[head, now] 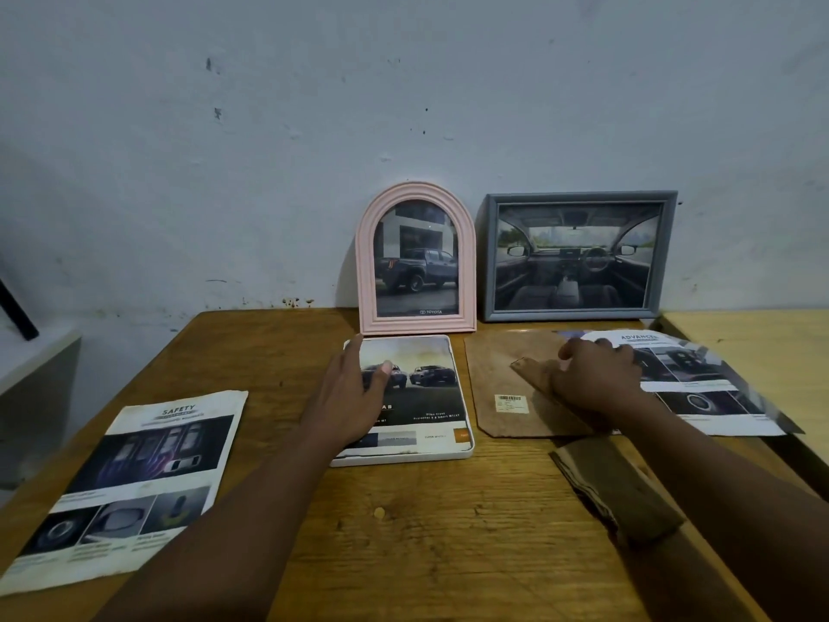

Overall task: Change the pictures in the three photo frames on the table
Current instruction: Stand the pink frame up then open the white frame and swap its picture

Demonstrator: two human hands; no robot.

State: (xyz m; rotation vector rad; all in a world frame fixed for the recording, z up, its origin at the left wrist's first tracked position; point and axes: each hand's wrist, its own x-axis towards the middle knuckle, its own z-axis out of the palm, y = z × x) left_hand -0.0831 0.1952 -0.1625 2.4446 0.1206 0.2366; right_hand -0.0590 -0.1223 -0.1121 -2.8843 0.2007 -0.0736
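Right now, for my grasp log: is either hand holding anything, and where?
Left hand lies flat on the white frame, holding nothing. Right hand curls on the backing board stand; grip unclear.

Single head view, wide-angle: looks forward-down over table (278, 352) toward wall (403, 83), close range.

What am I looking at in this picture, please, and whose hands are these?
There is no machine: a person wears a camera on the head, so this view looks down at their two hands. On the table a pink arched frame and a grey frame stand by the wall. A white frame lies flat; the left hand presses on its picture. The right hand rests on a brown backing board; whether it grips the stand is unclear. A car brochure sheet lies at the left, another at the right.
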